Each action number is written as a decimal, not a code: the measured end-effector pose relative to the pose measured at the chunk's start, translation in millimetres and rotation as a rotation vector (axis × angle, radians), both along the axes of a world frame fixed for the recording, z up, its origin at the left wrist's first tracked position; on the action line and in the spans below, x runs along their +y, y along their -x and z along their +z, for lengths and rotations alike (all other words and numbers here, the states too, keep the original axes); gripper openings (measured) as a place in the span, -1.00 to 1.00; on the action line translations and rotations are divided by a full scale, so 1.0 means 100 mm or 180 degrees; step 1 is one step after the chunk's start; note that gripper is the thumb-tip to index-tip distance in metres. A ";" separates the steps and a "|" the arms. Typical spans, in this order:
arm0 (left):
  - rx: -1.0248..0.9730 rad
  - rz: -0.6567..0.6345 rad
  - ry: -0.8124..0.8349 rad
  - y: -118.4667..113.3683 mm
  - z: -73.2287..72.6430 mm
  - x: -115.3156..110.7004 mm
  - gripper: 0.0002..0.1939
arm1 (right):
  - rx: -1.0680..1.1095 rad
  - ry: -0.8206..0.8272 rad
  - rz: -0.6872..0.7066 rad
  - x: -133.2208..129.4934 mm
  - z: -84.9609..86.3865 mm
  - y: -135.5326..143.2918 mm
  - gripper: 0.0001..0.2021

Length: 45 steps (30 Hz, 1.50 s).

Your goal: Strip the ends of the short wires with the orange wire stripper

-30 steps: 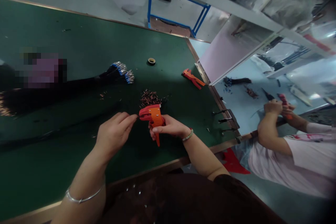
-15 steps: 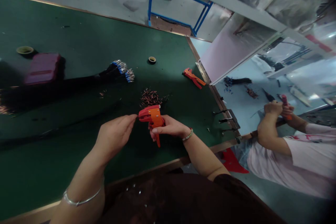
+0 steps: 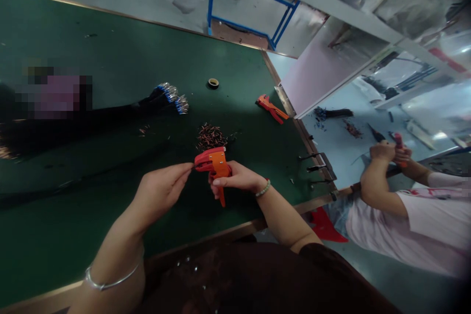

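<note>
Near the centre of the frame, your right hand [image 3: 230,176] has its grip closed around the orange-and-red wire stripper [image 3: 217,161], its nose turned left and its handle angled down. Your left hand [image 3: 160,189] comes in from the lower left with its grip drawn to a close pinch, fingertips at the stripper's nose; whatever lies between them is too small to tell. Just above the tool on the green worktop [image 3: 110,216] sits a heap of copper and black clippings [image 3: 211,137].

At middle left lies a long bundle of black wires [image 3: 88,125], its blue and silver ends [image 3: 172,95] pointing toward the centre. A roll of tape [image 3: 213,83] sits above the heap, and a second orange-and-red hand tool [image 3: 271,109] lies right of it, near the worktop's edge. At the right of the frame, another person [image 3: 415,211] holds a red-and-orange tool [image 3: 399,147] over a pale surface.
</note>
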<state>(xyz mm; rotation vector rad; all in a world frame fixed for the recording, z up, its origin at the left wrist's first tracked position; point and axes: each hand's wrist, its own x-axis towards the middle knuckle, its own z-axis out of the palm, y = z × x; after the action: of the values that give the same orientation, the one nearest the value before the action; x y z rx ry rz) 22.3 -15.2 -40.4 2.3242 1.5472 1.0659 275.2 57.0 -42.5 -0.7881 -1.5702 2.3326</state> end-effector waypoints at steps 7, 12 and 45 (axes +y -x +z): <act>-0.0395 -0.0040 0.0769 0.03 0.03 -0.02 -0.55 | -0.0142 -0.0200 0.0102 -0.01 0.00 0.01 -0.61; -0.0695 -0.0161 0.0951 0.04 0.09 -0.03 -0.57 | -0.0115 -0.0334 0.0152 -0.02 0.01 0.02 -0.62; -0.1113 0.0289 0.0772 -0.04 0.11 0.03 -0.64 | -0.0071 -0.0243 -0.1404 -0.20 -0.16 0.33 -0.54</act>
<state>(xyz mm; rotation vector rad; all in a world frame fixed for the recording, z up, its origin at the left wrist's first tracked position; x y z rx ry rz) 26.1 -12.0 -29.8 1.8134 1.5548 1.1570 242.1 36.8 -58.7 -1.0240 -1.3200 1.9430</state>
